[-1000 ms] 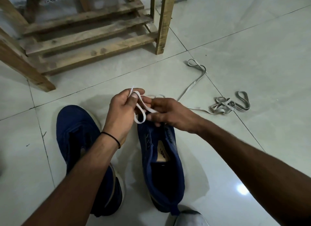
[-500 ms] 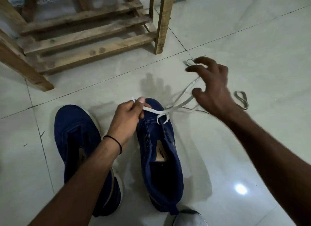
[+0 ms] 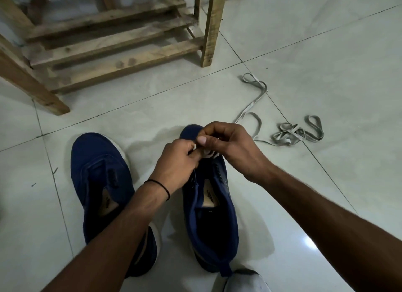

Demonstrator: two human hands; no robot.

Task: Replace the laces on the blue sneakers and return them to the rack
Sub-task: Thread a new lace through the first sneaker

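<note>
Two hands, the left hand [image 3: 178,161] and right hand [image 3: 230,148], each close a pinching grip on the white lace [image 3: 210,154] above the toe of one blue sneaker [image 3: 213,215], the second blue sneaker [image 3: 97,178] left of the grip, a tangled grey lace [image 3: 291,135] on the floor [image 3: 326,52] to its right, and the wooden rack [image 3: 113,41] beyond.

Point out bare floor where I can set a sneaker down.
Bare tile lies left of the left sneaker, and between the rack and both toes. Crowded: right of the right sneaker, where loose laces lie.
</note>
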